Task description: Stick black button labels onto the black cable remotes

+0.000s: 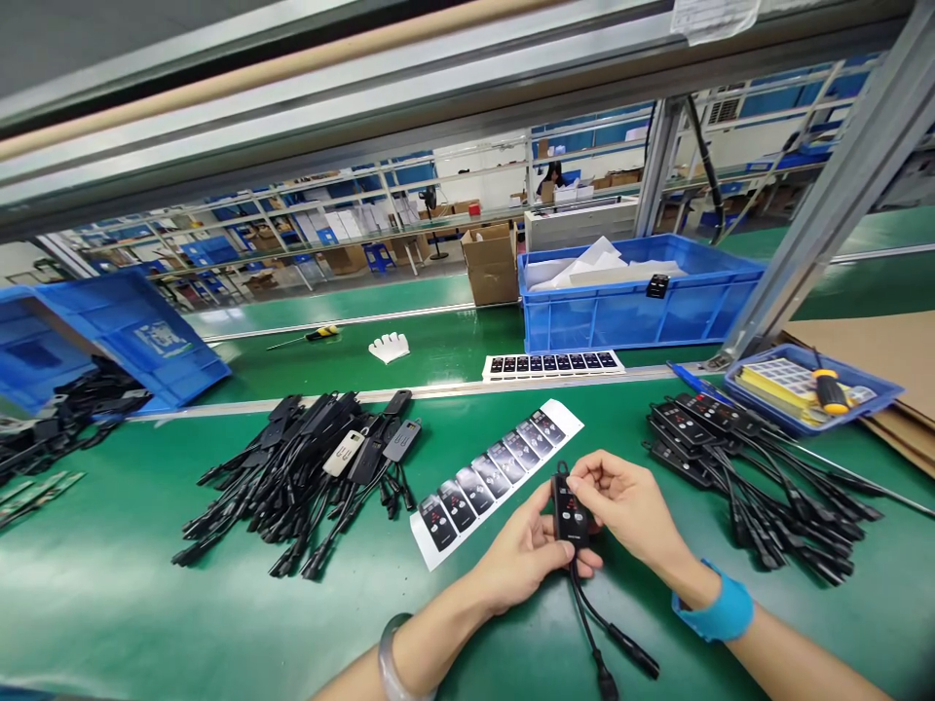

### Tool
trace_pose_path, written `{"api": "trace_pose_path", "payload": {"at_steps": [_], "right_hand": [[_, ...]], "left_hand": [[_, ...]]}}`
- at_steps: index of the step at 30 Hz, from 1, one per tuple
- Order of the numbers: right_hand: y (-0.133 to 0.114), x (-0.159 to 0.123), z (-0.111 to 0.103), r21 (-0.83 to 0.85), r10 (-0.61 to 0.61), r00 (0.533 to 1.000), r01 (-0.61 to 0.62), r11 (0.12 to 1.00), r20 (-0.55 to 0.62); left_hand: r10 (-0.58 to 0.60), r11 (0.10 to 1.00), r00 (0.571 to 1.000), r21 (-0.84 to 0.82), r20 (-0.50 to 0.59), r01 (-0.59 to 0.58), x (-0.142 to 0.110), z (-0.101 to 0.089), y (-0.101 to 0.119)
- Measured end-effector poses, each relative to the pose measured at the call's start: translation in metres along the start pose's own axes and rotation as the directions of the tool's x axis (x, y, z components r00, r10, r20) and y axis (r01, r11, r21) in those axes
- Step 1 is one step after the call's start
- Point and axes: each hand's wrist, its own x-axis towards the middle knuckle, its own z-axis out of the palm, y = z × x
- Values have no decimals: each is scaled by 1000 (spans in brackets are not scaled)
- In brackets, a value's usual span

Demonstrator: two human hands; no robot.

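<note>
My left hand (522, 555) is closed around a small black controller box (571, 531) with two cables hanging from its lower end. Its face bears a black label with red marks and pale buttons. At the top right of that face, my right hand (620, 506) pinches the label's edge with thumb and forefinger; whether the label is fully stuck down cannot be made out. Just left of my hands lies a white label strip (574, 421) with several black labels. Farther left is a pile of controllers (314, 438) with cables; labelled controllers (687, 428) lie stacked to the right.
A second label strip (555, 365) lies before a blue bin (614, 321) holding white sheets. At the right, a blue tray (869, 404) holds a screwdriver (831, 391). A white glove (389, 347) is at the back; a tilted blue bin (138, 336) stands left. A metal post (818, 185) rises at right.
</note>
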Motion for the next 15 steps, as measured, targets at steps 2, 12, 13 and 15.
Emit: {"api": "trace_pose_path", "payload": {"at_steps": [2, 12, 13, 15], "right_hand": [[1, 1, 0, -13, -7, 1000, 7, 1000, -5], [5, 0, 3, -66, -17, 999, 15, 998, -32], [7, 1, 2, -85, -30, 999, 27, 996, -36], [10, 3, 2, -149, -69, 996, 59, 987, -62]], "left_hand": [[6, 1000, 1000, 7, 2, -6, 0, 0, 0], [-20, 999, 1000, -27, -10, 20, 1, 1, 1], [-24, 999, 1000, -36, -7, 24, 1, 1, 1], [-40, 998, 999, -57, -16, 39, 2, 0, 0]]}}
